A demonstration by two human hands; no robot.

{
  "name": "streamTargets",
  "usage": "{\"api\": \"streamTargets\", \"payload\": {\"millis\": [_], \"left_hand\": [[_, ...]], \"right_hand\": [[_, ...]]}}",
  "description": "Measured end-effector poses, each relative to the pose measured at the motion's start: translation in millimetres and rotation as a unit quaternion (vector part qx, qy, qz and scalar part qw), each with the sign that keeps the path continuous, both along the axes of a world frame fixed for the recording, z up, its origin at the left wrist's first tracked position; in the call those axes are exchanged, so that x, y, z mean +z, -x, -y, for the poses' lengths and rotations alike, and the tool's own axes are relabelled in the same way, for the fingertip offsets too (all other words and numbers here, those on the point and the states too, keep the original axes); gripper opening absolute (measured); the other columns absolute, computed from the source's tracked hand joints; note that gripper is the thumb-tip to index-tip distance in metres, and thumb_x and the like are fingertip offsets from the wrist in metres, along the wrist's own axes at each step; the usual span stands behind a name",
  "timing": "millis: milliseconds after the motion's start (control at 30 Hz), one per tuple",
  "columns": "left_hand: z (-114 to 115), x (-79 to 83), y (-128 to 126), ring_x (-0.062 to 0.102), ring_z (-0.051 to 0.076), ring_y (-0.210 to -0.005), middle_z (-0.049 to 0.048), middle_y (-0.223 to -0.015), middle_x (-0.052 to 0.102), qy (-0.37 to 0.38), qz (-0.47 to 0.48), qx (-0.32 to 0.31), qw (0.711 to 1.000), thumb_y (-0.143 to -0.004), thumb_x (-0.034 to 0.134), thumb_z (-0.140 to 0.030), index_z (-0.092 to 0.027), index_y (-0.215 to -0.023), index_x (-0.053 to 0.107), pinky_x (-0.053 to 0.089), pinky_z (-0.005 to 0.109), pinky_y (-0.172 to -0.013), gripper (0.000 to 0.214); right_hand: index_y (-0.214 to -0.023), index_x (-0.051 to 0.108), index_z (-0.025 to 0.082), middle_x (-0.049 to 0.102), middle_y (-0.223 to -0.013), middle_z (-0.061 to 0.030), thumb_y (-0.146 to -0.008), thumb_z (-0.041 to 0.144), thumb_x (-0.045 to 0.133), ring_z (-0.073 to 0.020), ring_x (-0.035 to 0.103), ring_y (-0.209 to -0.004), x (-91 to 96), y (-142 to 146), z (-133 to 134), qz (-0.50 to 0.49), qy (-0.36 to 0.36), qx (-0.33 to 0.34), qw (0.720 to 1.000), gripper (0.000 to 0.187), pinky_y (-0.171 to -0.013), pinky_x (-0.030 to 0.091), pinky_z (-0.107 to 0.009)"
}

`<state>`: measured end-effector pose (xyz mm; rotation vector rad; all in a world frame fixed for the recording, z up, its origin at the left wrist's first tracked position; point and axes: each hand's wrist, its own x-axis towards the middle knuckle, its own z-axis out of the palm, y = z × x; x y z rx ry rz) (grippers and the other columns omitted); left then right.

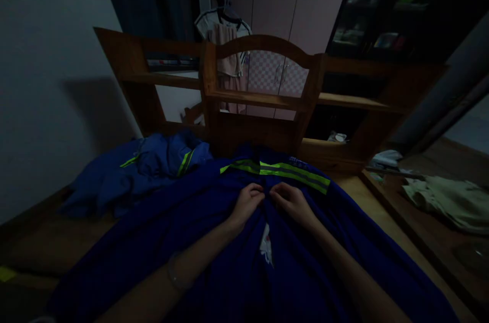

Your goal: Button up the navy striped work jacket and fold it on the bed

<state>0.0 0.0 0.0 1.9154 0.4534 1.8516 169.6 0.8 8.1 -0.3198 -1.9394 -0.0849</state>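
A dark blue work garment (198,221) with yellow-green reflective stripes (282,170) lies spread over a wooden bed surface in front of me. My left hand (249,199) and my right hand (289,199) meet at its middle, fingers curled and pinching the blue cloth close together. A small white label (266,246) shows on the fabric just below my hands. The room is dim, so finger detail is hard to make out.
A second blue garment with reflective stripes (141,170) lies crumpled at the back left. A wooden headboard with shelves (263,99) stands behind. Clothes hang on a hanger (225,32) beyond it. Pale cloth (446,198) lies on the wooden ledge at right. A wall is at left.
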Motion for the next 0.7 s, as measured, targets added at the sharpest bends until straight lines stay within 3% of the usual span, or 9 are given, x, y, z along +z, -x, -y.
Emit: {"api": "streamTargets", "payload": {"millis": [133, 433, 700], "left_hand": [[0.5, 1.2, -0.6, 0.057, 0.011, -0.057, -0.0004, -0.066, 0.062, 0.006, 0.002, -0.017, 1.000, -0.067, 0.063, -0.020, -0.015, -0.088, 0.058, 0.041, 0.020, -0.056, 0.022], [1.2, 3.0, -2.1, 0.053, 0.009, -0.055, -0.0004, -0.069, 0.063, -0.072, -0.040, 0.074, 0.994, -0.071, 0.063, -0.026, -0.016, -0.091, 0.058, 0.035, 0.018, -0.051, 0.023], [3.8, 1.0, 0.3, 0.057, 0.010, -0.060, 0.0003, -0.070, 0.063, -0.016, -0.022, -0.005, 1.000, -0.067, 0.067, -0.025, -0.015, -0.092, 0.058, 0.040, 0.020, -0.057, 0.027]], "right_hand": [[-0.088, 0.058, 0.018, 0.063, -0.074, -0.0013, -0.086, 0.045, 0.051, -0.0132, 0.060, -0.062, 1.6, -0.2, -3.1, -0.009, 0.007, 0.003, 1.000, 0.028, -0.056, 0.046, -0.023], [-0.088, 0.059, 0.017, 0.061, -0.069, -0.0010, -0.086, 0.044, 0.051, -0.0125, 0.058, -0.059, 3.5, -4.8, -10.1, -0.006, 0.011, 0.002, 1.000, 0.028, -0.054, 0.045, -0.022], [-0.087, 0.059, 0.017, 0.059, -0.066, 0.0002, -0.085, 0.047, 0.052, -0.0113, 0.055, -0.055, 1.9, -3.5, -8.5, -0.007, 0.019, 0.020, 1.000, 0.031, -0.053, 0.043, -0.022]]}}
